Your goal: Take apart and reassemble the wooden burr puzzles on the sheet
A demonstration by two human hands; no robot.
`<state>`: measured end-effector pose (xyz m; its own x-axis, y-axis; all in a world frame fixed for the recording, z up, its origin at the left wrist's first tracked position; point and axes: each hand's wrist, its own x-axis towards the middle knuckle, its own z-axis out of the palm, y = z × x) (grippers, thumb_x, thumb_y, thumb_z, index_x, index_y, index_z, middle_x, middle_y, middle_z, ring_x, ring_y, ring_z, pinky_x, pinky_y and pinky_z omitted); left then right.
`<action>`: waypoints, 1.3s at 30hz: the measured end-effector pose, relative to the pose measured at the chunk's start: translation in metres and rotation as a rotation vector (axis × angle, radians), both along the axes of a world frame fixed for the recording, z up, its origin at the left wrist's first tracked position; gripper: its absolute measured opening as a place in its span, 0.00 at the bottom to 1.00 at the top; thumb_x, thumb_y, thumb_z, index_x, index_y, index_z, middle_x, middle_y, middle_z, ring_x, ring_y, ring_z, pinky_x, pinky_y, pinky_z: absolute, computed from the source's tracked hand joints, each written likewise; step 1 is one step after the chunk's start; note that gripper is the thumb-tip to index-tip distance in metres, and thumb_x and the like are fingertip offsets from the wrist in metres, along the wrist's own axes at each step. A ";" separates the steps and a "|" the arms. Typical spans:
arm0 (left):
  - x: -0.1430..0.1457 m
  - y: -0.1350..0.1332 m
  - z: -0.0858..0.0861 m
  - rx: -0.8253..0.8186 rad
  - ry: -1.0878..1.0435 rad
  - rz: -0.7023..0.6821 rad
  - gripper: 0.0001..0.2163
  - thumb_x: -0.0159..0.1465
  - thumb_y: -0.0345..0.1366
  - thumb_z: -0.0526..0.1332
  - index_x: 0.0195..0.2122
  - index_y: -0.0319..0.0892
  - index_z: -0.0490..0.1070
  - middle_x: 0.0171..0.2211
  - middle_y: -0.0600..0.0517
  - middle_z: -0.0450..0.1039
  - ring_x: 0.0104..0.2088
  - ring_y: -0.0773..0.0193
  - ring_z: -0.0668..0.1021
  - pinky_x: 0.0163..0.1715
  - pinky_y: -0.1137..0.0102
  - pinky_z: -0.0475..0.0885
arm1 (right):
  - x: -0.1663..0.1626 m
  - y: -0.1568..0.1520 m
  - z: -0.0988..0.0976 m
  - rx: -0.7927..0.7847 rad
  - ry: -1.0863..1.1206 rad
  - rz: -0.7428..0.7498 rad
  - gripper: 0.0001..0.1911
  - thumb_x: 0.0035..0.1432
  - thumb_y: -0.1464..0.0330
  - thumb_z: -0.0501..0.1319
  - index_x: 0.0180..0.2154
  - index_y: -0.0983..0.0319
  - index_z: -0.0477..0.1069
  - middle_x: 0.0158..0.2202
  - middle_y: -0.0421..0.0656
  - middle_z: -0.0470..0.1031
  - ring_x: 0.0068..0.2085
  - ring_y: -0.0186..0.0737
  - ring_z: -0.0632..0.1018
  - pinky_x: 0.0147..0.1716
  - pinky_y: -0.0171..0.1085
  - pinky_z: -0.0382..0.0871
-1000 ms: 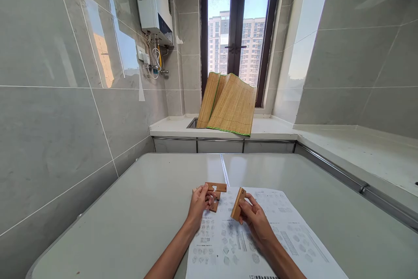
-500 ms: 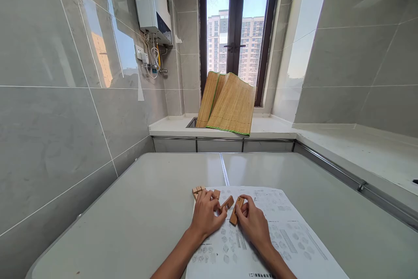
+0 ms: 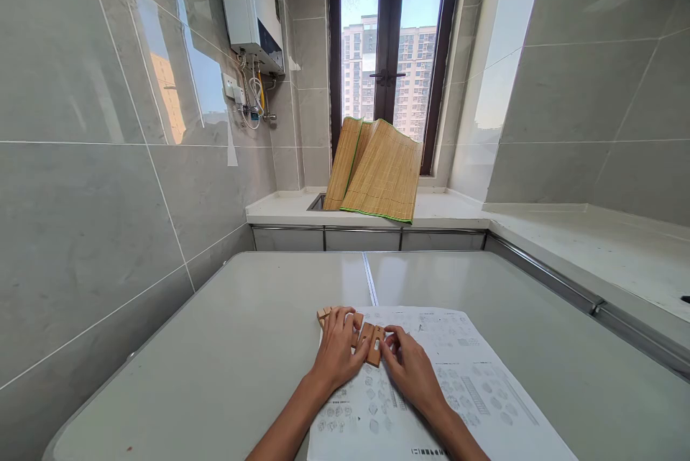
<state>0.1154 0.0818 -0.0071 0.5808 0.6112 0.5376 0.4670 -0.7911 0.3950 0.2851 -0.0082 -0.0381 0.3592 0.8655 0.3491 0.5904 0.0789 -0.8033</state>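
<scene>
Two small wooden blocks lie side by side on the printed sheet between my hands. My right hand [image 3: 414, 369] pinches the nearer wooden block [image 3: 376, 347], fingertips at its right edge; a light notch or hole shows in it. My left hand [image 3: 338, 352] is curled over the wooden pieces, its thumb against the left block [image 3: 366, 334] of the pair. More wooden pieces [image 3: 323, 314] sit at the sheet's upper left edge, partly hidden by my left fingers. The printed sheet [image 3: 458, 346] carries small diagrams and lies beneath both hands.
The pale table [image 3: 215, 346] has a seam running away from me. Behind it a white counter [image 3: 453, 209] holds a folded bamboo mat [image 3: 382, 173] by the window. A metal rail [image 3: 544, 270] borders the right side. A white water heater [image 3: 251, 1] hangs on the left wall.
My right hand has moved left with its block, bringing it against the other one. The left block has turned more upright on the sheet, and my left hand has shifted slightly.
</scene>
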 end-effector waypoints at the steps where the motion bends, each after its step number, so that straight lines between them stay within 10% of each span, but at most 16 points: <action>1: -0.001 0.004 -0.003 0.003 0.011 0.018 0.08 0.67 0.40 0.59 0.44 0.44 0.70 0.53 0.43 0.70 0.59 0.46 0.66 0.58 0.49 0.62 | 0.000 0.000 0.001 0.019 0.003 0.040 0.16 0.63 0.56 0.57 0.48 0.55 0.72 0.38 0.45 0.80 0.40 0.49 0.79 0.41 0.44 0.70; 10: -0.015 0.035 -0.022 -0.054 0.134 0.253 0.23 0.69 0.54 0.55 0.56 0.44 0.69 0.65 0.42 0.63 0.68 0.39 0.57 0.66 0.41 0.46 | -0.004 -0.008 0.004 -0.011 -0.113 0.250 0.23 0.61 0.63 0.60 0.58 0.54 0.70 0.57 0.48 0.74 0.60 0.56 0.70 0.58 0.52 0.65; 22: -0.046 0.042 -0.009 -0.063 0.038 0.124 0.14 0.70 0.47 0.56 0.51 0.48 0.71 0.56 0.48 0.72 0.56 0.51 0.71 0.58 0.53 0.64 | -0.007 0.008 0.008 -0.069 -0.322 0.347 0.26 0.63 0.62 0.59 0.61 0.57 0.68 0.64 0.47 0.69 0.65 0.56 0.64 0.63 0.53 0.57; 39: -0.067 0.059 -0.001 -0.445 0.066 0.067 0.33 0.64 0.58 0.60 0.66 0.48 0.61 0.62 0.42 0.65 0.62 0.44 0.67 0.60 0.54 0.64 | 0.049 -0.053 0.026 -0.116 -0.011 0.183 0.20 0.64 0.50 0.56 0.47 0.54 0.77 0.45 0.46 0.82 0.43 0.49 0.80 0.33 0.38 0.73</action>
<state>0.0481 0.1406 -0.0077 0.5561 0.8121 0.1769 0.5474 -0.5181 0.6572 0.3339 -0.0613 -0.0118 0.1887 0.9507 0.2462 0.5835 0.0931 -0.8068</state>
